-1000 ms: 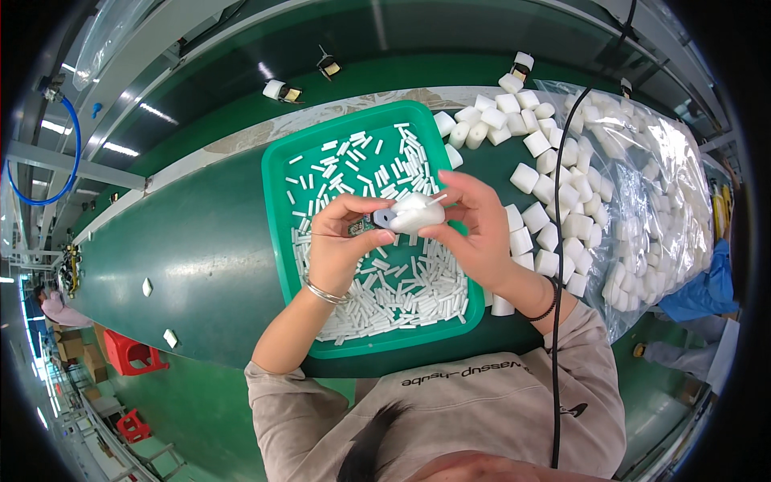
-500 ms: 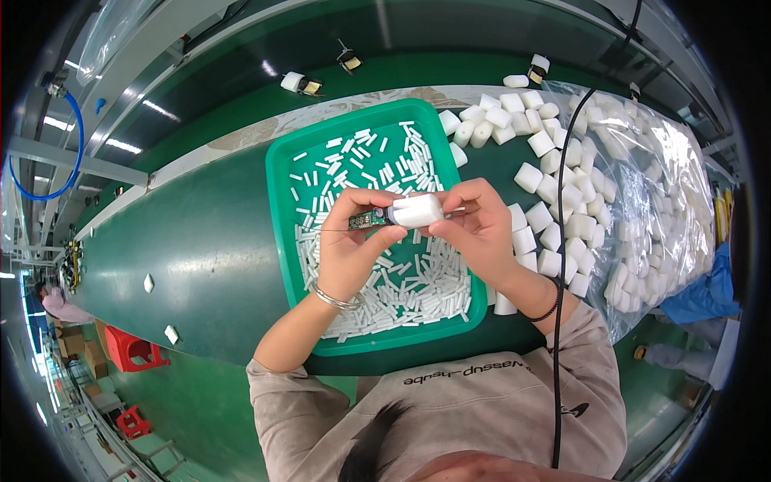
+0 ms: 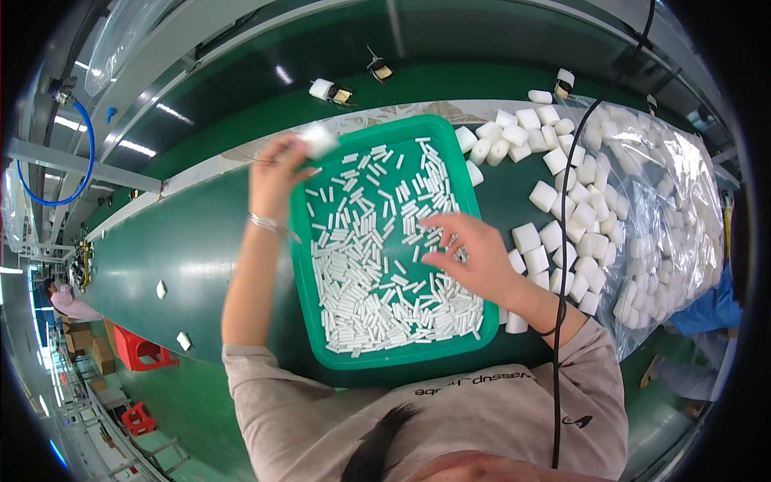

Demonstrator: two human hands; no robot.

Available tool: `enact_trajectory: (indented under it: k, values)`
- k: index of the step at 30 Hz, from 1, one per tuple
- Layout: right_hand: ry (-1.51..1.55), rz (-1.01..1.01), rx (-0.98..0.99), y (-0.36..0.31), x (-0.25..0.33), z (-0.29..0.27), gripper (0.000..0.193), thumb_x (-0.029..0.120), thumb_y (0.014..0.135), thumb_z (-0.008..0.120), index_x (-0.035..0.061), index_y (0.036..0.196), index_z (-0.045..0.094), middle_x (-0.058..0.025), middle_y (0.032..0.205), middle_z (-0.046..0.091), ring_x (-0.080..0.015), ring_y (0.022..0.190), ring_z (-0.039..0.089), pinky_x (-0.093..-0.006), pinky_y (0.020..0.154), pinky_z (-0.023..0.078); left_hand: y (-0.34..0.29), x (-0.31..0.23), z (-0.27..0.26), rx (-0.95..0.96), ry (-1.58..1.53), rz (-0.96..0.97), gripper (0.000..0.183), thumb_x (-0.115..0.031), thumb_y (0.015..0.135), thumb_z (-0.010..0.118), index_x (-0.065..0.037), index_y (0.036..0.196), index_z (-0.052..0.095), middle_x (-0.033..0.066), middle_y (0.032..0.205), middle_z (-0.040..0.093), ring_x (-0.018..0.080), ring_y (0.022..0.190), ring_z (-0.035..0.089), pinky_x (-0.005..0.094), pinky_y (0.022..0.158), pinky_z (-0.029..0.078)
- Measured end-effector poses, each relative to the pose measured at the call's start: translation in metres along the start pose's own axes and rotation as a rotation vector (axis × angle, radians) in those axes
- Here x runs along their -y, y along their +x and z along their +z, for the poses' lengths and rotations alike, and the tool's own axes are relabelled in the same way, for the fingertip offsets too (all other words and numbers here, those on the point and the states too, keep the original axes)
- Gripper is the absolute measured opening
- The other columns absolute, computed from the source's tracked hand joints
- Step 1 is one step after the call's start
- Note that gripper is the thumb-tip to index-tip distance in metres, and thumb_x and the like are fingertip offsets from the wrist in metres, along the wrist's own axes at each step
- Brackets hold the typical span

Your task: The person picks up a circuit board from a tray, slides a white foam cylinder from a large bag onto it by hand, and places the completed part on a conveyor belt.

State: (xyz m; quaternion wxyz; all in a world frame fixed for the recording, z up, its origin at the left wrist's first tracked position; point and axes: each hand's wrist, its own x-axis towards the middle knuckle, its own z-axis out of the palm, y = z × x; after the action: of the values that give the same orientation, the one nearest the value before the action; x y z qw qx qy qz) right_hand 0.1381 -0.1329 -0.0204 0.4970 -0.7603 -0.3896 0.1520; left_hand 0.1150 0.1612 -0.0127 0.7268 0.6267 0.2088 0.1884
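Observation:
My left hand [image 3: 277, 167] is raised over the far left corner of the green tray [image 3: 302, 313], closed on a white foam-like block [image 3: 320, 141]. Motion blurs that block, and my fingers cover whatever is attached to it. Below, the tray holds a great many short white tubes [image 3: 353, 277]. Over the tray's right half hovers my right hand [image 3: 474, 253], thumb and fingers apart, with nothing seen between them.
Loose white foam blocks [image 3: 590, 213] lie right of the tray, beside a clear plastic bag [image 3: 683, 209] full of more. A black cable [image 3: 564, 241] hangs across the right side. White-topped assemblies [image 3: 331, 91] sit on the green belt behind. A red stool [image 3: 140, 349] stands at left.
My left hand has carried the white block with its small circuit board away to the far left. My right hand has let go of it and lowered over the tray. The view shifted slightly.

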Motion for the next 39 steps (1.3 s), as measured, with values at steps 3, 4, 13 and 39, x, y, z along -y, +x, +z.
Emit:
enact_trajectory:
  k: [3, 4, 13, 39]
  values:
    - [-0.403, -0.309, 0.014, -0.003, -0.009, 0.007, 0.036, 0.016, 0.066, 0.070, 0.0091, 0.098, 0.057, -0.0064, 0.104, 0.056, -0.0184, 0.077, 0.054, -0.0276, 0.065, 0.046, 0.091, 0.020, -0.100, -0.262, -0.094, -0.114, 0.018, -0.015, 0.077, 0.064, -0.007, 0.093, 0.060, 0.0086, 0.087, 0.060, 0.0199, 0.078, 0.060, 0.0284, 0.062, 0.053]
    - [-0.413, -0.316, 0.044, -0.003, -0.009, 0.011, 0.042, 0.024, 0.064, 0.070, 0.0095, 0.101, 0.056, -0.0052, 0.104, 0.055, -0.0209, 0.083, 0.052, -0.0294, 0.067, 0.046, 0.113, 0.026, -0.131, -0.373, -0.144, -0.123, 0.018, -0.015, 0.077, 0.064, -0.006, 0.092, 0.060, 0.0096, 0.087, 0.059, 0.0216, 0.078, 0.060, 0.0291, 0.061, 0.053]
    - [-0.511, -0.284, 0.169, -0.001, -0.003, 0.009, 0.043, 0.029, 0.068, 0.066, 0.0051, 0.100, 0.052, -0.0052, 0.091, 0.048, -0.0197, 0.086, 0.048, -0.0284, 0.069, 0.045, 0.179, 0.004, -0.139, -1.305, 0.563, -0.141, 0.099, -0.046, 0.064, 0.070, -0.003, 0.132, 0.014, 0.0183, 0.129, 0.034, 0.0365, 0.111, 0.040, 0.0473, 0.091, 0.034]
    - [-0.936, 0.403, -0.286, 0.117, -0.136, -0.179, 0.021, 0.026, 0.077, 0.056, 0.0116, 0.092, 0.060, -0.0098, 0.094, 0.057, -0.0279, 0.095, 0.051, -0.0401, 0.079, 0.043, 0.095, -0.020, 0.158, 0.295, 0.127, 0.149, 0.031, -0.019, 0.076, 0.066, -0.008, 0.099, 0.048, 0.0044, 0.095, 0.051, 0.0130, 0.073, 0.057, 0.0248, 0.057, 0.048]
